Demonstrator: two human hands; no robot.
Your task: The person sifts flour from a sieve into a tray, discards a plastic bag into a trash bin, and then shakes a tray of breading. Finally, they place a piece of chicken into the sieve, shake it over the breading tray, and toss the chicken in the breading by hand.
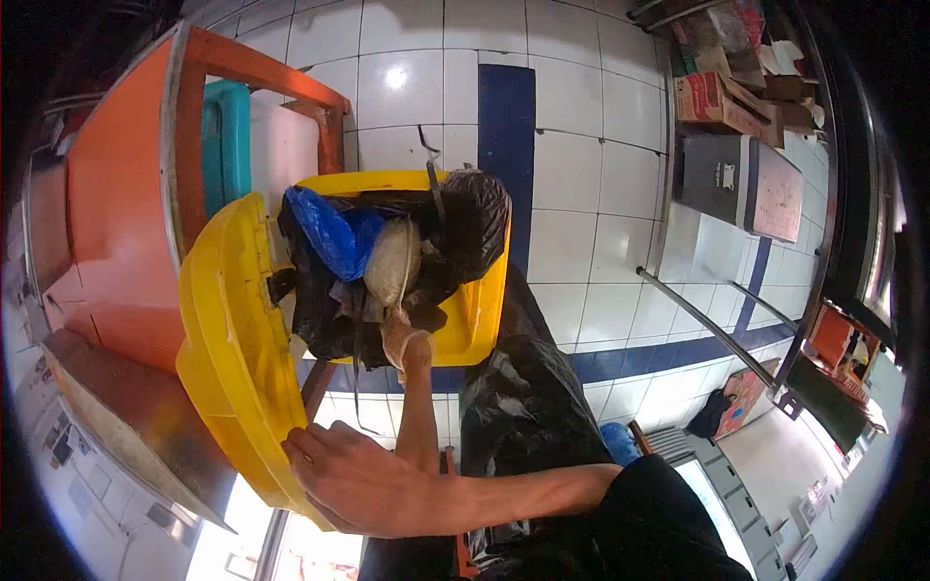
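Observation:
A yellow bin (489,315) lined with black plastic stands open, its yellow lid (228,320) swung out to the left. My right hand (349,474) reaches across over my left forearm, its fingers curled on the lid's lower edge. Inside the bin, my left hand (407,344) is closed at the gathered end of a pale, full bag (393,261); something whitish covers part of that hand, and its fingertips are hard to see. Beside the pale bag lies a blue plastic bag (329,232). Black plastic (475,223) bulges over the bin's upper right corner.
A large black plastic bag (523,407) is just right of the bin. An orange table (121,184) stands at the left, with a teal container (226,145) beside it. Metal rails (707,324), a grey box (722,184) and a cardboard box (717,105) are at the right.

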